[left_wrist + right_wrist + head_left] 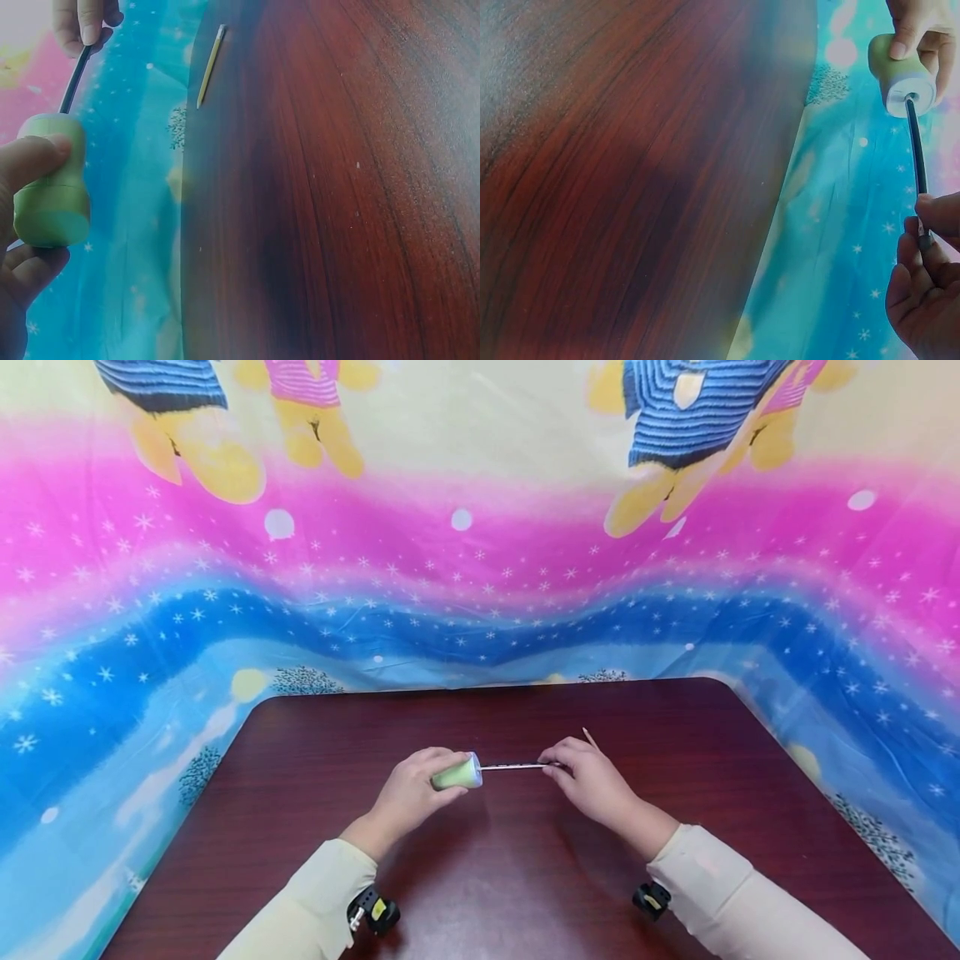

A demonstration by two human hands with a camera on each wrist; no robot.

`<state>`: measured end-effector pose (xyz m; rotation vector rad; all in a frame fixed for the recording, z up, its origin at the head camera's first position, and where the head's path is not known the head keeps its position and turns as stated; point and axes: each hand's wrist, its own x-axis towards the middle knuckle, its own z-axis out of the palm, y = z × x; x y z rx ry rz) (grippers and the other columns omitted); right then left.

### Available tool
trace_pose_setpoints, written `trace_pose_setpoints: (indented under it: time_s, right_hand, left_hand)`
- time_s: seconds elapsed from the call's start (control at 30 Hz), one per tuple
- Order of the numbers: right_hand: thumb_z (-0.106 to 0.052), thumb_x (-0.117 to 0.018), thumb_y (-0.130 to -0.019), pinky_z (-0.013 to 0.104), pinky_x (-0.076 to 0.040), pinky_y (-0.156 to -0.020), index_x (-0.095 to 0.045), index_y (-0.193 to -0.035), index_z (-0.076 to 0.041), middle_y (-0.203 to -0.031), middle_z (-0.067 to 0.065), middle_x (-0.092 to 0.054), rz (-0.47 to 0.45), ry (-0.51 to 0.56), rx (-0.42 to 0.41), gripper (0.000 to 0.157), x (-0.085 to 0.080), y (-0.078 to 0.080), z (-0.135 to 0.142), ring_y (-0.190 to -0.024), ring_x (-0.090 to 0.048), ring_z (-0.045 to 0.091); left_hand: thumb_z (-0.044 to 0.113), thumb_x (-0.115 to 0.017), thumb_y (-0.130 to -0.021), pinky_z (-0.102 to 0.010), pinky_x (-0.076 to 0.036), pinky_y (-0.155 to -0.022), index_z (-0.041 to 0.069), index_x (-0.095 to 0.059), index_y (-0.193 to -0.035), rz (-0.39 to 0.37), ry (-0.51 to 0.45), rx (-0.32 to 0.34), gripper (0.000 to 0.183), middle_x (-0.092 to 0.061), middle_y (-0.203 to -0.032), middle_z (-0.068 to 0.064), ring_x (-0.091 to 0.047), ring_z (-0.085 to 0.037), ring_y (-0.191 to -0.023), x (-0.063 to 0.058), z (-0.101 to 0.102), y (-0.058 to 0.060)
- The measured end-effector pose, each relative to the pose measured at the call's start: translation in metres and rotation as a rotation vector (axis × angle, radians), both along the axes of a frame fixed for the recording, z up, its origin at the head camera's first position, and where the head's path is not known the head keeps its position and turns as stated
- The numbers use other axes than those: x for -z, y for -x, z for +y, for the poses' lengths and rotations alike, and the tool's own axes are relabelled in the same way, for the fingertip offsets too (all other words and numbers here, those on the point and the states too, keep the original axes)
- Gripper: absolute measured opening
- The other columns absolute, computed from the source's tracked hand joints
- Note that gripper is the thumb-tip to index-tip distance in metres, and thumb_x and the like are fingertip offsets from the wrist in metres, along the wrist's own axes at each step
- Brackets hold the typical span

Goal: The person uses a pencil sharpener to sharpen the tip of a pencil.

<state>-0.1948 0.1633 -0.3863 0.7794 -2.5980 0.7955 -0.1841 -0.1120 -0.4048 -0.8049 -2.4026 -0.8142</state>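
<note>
My left hand grips a light green pencil sharpener with a white end face that points to the right. In the right wrist view, a dark pencil enters the hole in that white face. The fingertips of my right hand pinch this pencil near its other end. Sharpener and pencil are held in line between the two hands, raised over the table. My left thumb lies along the side of the sharpener in the left wrist view.
A yellow pencil lies on the dark red wooden table, beyond my right hand. A patterned cloth in pink and blue hangs around the table's back and sides. A black wrist camera is strapped at the left sleeve, another at the right.
</note>
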Motion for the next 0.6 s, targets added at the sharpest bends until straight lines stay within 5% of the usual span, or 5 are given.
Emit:
trace_pose_setpoints:
  time_s: [0.2, 0.37, 0.6]
  right_hand:
    - [-0.005, -0.074, -0.081, 0.054, -0.034, -0.104, -0.072, -0.091, -0.009, -0.089, -0.001, -0.065, 0.059, -0.035, 0.0, 0.01, -0.0009, -0.0035, -0.0041, -0.087, -0.063, 0.018]
    - [-0.007, -0.075, -0.082, 0.036, -0.051, -0.078, -0.072, -0.092, -0.012, -0.09, -0.003, -0.064, 0.075, -0.053, -0.006, 0.011, 0.0, -0.0075, -0.0074, -0.085, -0.061, 0.015]
    - [-0.005, -0.074, -0.082, 0.033, -0.051, -0.076, -0.072, -0.092, -0.011, -0.089, -0.003, -0.063, 0.093, -0.034, -0.008, 0.012, 0.0002, -0.0099, -0.0088, -0.085, -0.061, 0.015]
  left_hand:
    - [0.013, -0.086, -0.069, -0.034, -0.054, -0.076, 0.013, -0.072, -0.113, -0.027, 0.019, 0.024, 0.046, -0.067, -0.099, -0.004, -0.063, -0.019, -0.089, -0.0008, 0.0007, -0.0019]
    - [0.015, -0.085, -0.072, -0.034, -0.055, -0.077, 0.014, -0.072, -0.114, -0.042, 0.042, 0.039, 0.044, -0.067, -0.102, -0.004, -0.063, -0.02, -0.092, -0.0035, 0.0014, -0.0037]
    - [0.013, -0.084, -0.071, -0.034, -0.054, -0.078, 0.014, -0.072, -0.114, -0.014, 0.058, 0.049, 0.045, -0.067, -0.101, -0.004, -0.062, -0.02, -0.092, -0.0042, 0.0031, -0.0041]
